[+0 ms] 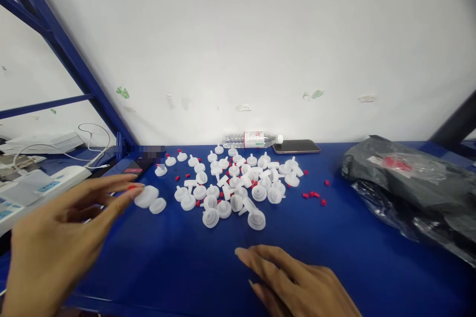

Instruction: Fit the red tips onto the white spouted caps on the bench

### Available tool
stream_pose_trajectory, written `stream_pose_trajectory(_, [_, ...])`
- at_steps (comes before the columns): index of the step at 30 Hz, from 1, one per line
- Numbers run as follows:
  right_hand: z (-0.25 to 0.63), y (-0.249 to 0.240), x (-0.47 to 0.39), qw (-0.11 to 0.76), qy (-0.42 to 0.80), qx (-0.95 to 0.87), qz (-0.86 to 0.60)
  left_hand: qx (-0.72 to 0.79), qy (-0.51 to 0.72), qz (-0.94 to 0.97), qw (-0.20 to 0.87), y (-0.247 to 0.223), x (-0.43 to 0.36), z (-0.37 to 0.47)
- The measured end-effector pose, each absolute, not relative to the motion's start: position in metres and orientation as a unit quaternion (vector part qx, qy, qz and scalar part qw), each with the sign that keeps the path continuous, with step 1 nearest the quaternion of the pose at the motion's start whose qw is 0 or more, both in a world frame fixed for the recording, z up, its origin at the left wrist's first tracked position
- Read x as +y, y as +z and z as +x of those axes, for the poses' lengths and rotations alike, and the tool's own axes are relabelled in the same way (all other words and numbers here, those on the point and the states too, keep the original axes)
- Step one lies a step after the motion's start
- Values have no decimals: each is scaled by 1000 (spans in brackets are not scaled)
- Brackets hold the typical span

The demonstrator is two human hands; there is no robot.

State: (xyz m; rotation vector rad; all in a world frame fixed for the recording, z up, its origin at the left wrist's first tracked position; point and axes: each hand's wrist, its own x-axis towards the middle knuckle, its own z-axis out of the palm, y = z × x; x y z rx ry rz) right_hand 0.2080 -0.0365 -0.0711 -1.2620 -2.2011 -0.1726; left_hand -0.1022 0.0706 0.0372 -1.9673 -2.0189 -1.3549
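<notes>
Fingers [256,260] of the right hand [297,280] loosely bent and slightly spread; those of the left hand [63,233] pinch a red-tipped piece [146,197].
The right hand is over the near part of the table [193,262]; the red-tipped piece is at the left, its white disc facing away from thumb and fingertips, with a second piece [158,206] just beside it; whether the two touch cannot be told. Beyond, mid-table, white pieces [224,209] with stems lie in a loose heap, some upright, some on their sides, red caps [314,194] among them and to their right. A grey bag [405,198] lies well to the right. Behind the heap, a bottle [254,139] on its side and a phone [297,146] lie before the wall [241,49].
</notes>
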Motion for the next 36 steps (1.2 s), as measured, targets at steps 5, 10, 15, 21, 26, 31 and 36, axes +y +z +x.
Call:
stream_pose_trajectory(5, [207,-69,-34,304,-50,-824,-476,-699,-323,-635,60,27,105,-138])
stream_pose_trajectory(10, [209,-62,-34,321,-89,-791,-514,-710,-256,-655,27,9,121,-147])
stream_pose_trajectory(15, [210,-54,-37,345,-114,-741,-565,-732,-251,-633,-22,7,126,-149])
stream_pose_trajectory(21, [202,-54,-28,243,-216,-761,-562,-735,-256,-620,-93,5,129,-147])
stream_pose_trajectory(26, [203,-61,-25,233,-208,-774,-551,-723,-258,-633,-103,7,130,-140])
stream_pose_trajectory(31, [205,-61,-30,274,-185,-765,-553,-725,-258,-639,15,14,120,-130])
stream_pose_trajectory(36, [203,-55,-29,254,-183,-776,-547,-594,-421,-678,97,7,86,-103])
